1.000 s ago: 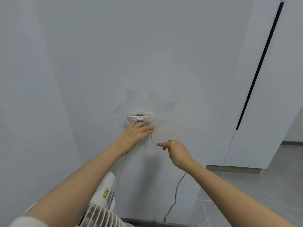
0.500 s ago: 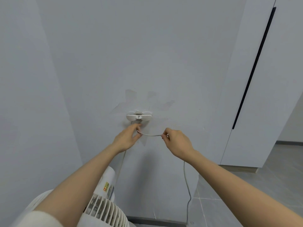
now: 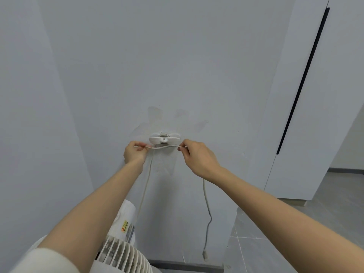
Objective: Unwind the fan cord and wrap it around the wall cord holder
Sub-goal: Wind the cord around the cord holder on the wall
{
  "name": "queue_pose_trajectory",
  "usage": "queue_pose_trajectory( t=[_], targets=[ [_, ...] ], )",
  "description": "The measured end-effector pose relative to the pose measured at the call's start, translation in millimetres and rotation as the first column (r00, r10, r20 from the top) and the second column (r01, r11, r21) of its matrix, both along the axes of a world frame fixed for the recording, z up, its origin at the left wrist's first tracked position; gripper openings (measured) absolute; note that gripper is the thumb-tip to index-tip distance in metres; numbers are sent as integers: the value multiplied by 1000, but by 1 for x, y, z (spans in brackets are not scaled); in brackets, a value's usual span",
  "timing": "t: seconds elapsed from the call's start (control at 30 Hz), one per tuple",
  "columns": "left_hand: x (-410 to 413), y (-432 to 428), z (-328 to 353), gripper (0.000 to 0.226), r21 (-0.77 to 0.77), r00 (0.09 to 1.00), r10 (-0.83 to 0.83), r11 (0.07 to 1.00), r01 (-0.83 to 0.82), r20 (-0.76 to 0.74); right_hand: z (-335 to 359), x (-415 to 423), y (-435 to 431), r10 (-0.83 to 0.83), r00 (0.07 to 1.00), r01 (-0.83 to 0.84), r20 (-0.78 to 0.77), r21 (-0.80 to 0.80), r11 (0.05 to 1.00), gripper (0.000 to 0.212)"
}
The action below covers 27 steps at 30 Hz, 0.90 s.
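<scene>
A white wall cord holder (image 3: 164, 140) with two flat wings is stuck to the grey wall at chest height. The thin white fan cord (image 3: 165, 147) is stretched level just under the holder, between my two hands. My left hand (image 3: 135, 153) pinches the cord left of the holder; from there the cord drops to the white fan (image 3: 122, 229). My right hand (image 3: 199, 158) pinches it right of the holder, and the free end hangs down to a small plug (image 3: 205, 254) near the floor.
The fan stands against the wall at the lower left, its ribbed grille (image 3: 124, 255) under my left forearm. A white cabinet with a black vertical handle slot (image 3: 303, 79) stands at the right. Grey floor tiles (image 3: 256, 253) lie below it.
Both hands moved apart and up, pulling the cord from a slack loop into a level span just beneath the holder. The free end now hangs straight down from my right hand.
</scene>
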State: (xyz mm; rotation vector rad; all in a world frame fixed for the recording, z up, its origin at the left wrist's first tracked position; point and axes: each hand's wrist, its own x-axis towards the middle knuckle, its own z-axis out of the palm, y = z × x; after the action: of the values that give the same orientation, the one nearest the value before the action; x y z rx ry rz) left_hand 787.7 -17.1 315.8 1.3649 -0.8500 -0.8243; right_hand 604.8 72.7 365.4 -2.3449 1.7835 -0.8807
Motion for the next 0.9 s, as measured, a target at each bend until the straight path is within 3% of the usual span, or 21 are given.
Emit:
queue_pose_trajectory(
  t=[0.23, 0.47, 0.67, 0.9],
  targets=[
    [-1, -6, 19, 10, -25, 991, 54, 998, -52, 122, -1, 6, -11, 0, 999, 1, 38, -41, 999, 26],
    [2, -4, 23, 14, -121, 990, 64, 991, -49, 123, 1, 11, -17, 17, 993, -12, 116, -44, 999, 25],
    [2, -5, 36, 14, -187, 969, 60, 982, -15, 240, 4, 6, -20, 2, 973, 10, 231, -49, 999, 24],
    [-3, -7, 49, 12, -217, 902, 36, 974, 64, 431, 2, -12, -24, -120, 934, 151, 336, -70, 986, 25]
  ],
)
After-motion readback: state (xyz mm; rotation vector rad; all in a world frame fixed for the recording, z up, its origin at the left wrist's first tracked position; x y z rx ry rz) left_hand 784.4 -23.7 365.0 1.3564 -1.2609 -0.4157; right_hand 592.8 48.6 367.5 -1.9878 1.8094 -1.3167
